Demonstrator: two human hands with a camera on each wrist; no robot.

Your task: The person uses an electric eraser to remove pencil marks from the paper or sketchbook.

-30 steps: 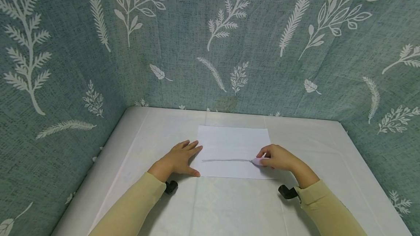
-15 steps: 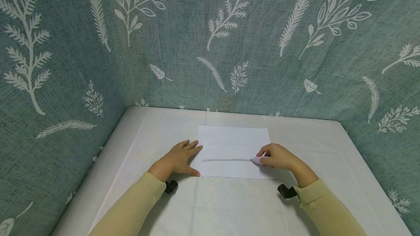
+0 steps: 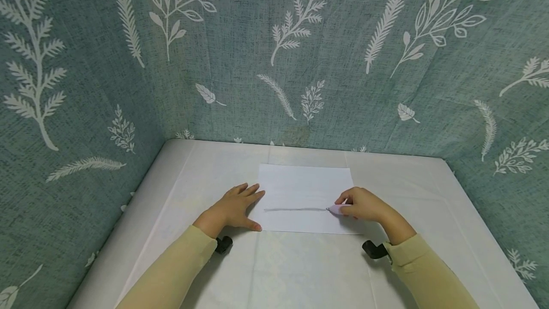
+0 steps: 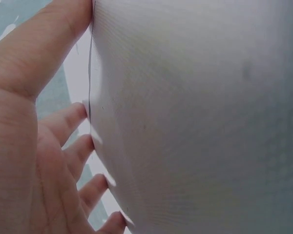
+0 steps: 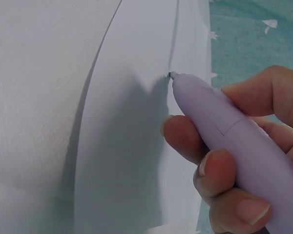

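A white sheet of paper (image 3: pixel 300 182) lies on the covered table, crossed by a thin grey line (image 3: pixel 291 210). My right hand (image 3: pixel 365 205) grips a thick lavender pen-shaped tool (image 5: pixel 229 126), fingers curled round its body and its narrow tip at the right end of the line. The tool's rear end runs out of the right wrist view. At the paper's left edge my left hand (image 3: pixel 233 210) rests with fingers spread, thumb near the lower left corner. In the left wrist view its fingertips (image 4: pixel 95 187) line the surface.
A white cloth (image 3: pixel 300 271) covers the table, which meets teal leaf-patterned fabric (image 3: pixel 240 61) at the back and sides. Black wrist-worn devices (image 3: pixel 374 250) show at both cuffs, just above the cloth.
The right hand and the tool's tip have shifted very slightly up and left along the line. My left hand and the paper have stayed in place.
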